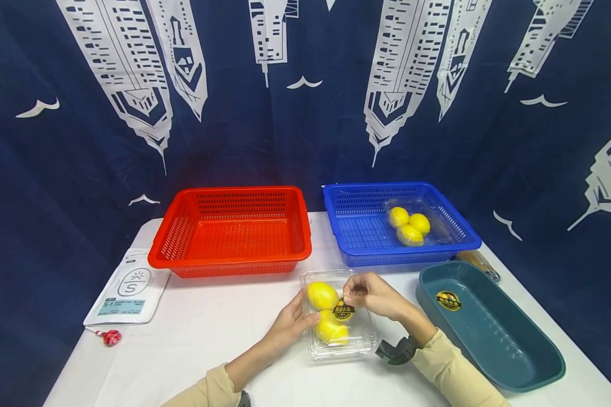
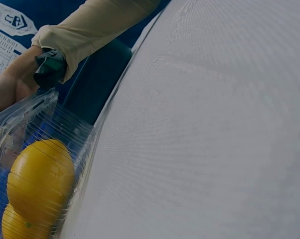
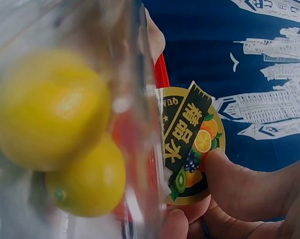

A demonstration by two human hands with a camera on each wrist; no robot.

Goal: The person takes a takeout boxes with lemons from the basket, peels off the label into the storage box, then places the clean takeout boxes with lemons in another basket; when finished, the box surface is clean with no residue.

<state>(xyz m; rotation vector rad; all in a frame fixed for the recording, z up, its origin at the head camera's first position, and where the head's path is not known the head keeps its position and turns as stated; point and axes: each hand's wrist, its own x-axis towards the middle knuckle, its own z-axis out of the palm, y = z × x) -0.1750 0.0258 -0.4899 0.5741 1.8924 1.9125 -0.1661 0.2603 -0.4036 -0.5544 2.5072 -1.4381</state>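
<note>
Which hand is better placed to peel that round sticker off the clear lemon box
Right. The right hand already pinches the sticker at the box's lid, while the left hand steadies the box's side.

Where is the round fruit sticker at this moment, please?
In the head view, the sticker sits on the clear lemon box, front centre of the table, pinched by the right hand.

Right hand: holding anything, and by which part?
The right hand pinches the round fruit sticker by its lower edge, thumb over fingers, at the lid of the clear lemon box. The left hand rests against the box's side.
</note>
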